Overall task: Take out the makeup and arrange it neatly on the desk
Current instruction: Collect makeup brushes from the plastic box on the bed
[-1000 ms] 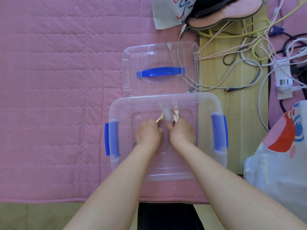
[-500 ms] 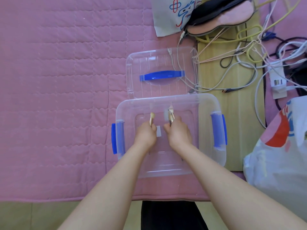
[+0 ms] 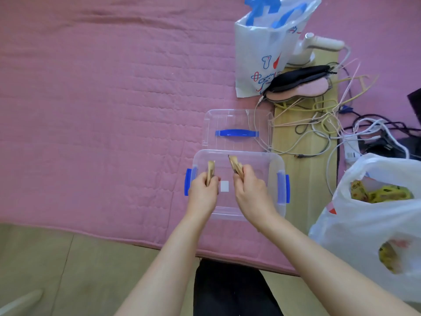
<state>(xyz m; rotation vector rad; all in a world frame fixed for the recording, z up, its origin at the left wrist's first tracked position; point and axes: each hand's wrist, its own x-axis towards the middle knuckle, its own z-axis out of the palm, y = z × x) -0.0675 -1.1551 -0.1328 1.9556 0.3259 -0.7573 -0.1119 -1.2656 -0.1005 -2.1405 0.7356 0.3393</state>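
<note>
1. While both forearms reach over the clear storage box (image 3: pixel 271 165), each hand grips slim tan-gold makeup items above the box's open top.
2. Left hand (image 3: pixel 202 192): fingers curled round a small bunch of gold sticks (image 3: pixel 210 168), whose ends point away from the person, near the box's left side.
3. Right hand (image 3: pixel 251 193): fingers and thumb clamped on a second bunch (image 3: pixel 234 164), fanned slightly and tilted toward the upper left.
4. What kind of makeup the items are cannot be told; they are too small and blurred.
5. The box has blue latches (image 3: pixel 283 188) on its left and right ends; a small white label (image 3: pixel 224 186) shows on its floor between the hands.
6. The box's lid (image 3: pixel 211 124), clear with a blue handle (image 3: pixel 237 133), lies flat just beyond the box, touching its far edge.
7. Box and lid sit on a pink quilted cover (image 3: pixel 102 110).
8. To the right: a wooden board (image 3: pixel 305 179) with tangled cables (image 3: pixel 319 124), a sleep mask (image 3: pixel 300 85), and white plastic bags (image 3: pixel 376 224) near and far.
</note>
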